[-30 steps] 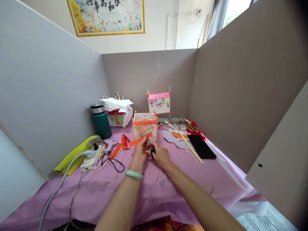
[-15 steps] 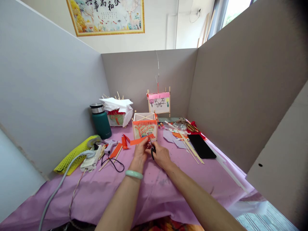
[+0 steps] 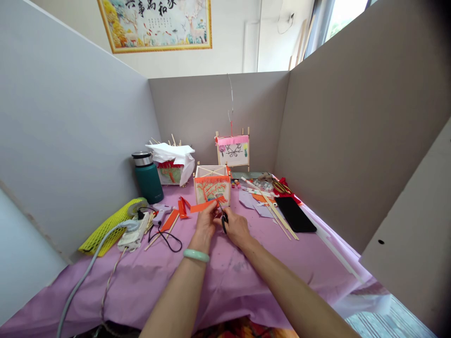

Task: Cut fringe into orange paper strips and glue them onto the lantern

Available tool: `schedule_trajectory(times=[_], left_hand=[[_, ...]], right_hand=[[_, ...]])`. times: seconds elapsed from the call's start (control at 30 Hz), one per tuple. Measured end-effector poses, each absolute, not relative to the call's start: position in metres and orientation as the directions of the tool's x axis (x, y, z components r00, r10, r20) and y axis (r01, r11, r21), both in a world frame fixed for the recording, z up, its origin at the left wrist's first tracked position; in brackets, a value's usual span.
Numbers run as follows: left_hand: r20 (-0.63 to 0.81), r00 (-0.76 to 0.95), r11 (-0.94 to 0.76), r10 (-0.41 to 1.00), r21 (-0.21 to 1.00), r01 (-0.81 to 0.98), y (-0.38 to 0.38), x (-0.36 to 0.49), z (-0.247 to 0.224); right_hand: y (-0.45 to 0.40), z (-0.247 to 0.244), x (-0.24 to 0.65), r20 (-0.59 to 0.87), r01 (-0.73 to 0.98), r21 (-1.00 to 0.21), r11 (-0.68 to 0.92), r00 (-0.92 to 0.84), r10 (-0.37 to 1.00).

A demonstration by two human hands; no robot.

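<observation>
An orange paper strip point(image 3: 202, 206) is pinched in my left hand point(image 3: 207, 219), which has a green bangle on its wrist. Black-handled scissors point(image 3: 224, 222) are in my right hand point(image 3: 236, 227), their blades at the right end of the strip. Both hands are close together, just in front of a small lantern point(image 3: 212, 188) with a stick frame, an orange fringe and a drawn tree. Folded orange paper pieces point(image 3: 182, 207) lie to the left of the strip.
A green bottle point(image 3: 148, 180), power strip point(image 3: 133, 234), glue gun point(image 3: 161, 213) and cable are at the left. Behind stand a covered lantern point(image 3: 170, 172) and a pink-topped lantern point(image 3: 233, 152). At the right lie wooden sticks point(image 3: 281, 218) and a black phone point(image 3: 295, 214). Grey panels surround the table.
</observation>
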State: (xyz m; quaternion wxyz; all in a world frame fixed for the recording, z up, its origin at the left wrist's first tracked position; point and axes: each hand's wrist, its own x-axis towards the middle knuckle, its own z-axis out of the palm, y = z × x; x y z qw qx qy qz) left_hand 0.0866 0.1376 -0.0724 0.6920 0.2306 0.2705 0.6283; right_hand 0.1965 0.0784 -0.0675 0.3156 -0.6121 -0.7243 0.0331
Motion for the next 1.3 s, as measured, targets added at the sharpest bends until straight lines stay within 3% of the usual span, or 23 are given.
schedule_trajectory(times=[1.3], left_hand=[[-0.107, 0.017, 0.076, 0.994, 0.577, -0.813, 0.1364, 0.0889, -0.0709]], right_hand=[[0.0768, -0.0707, 0.1967, 0.462, 0.840, -0.431, 0.329, -0.108, 0.881]])
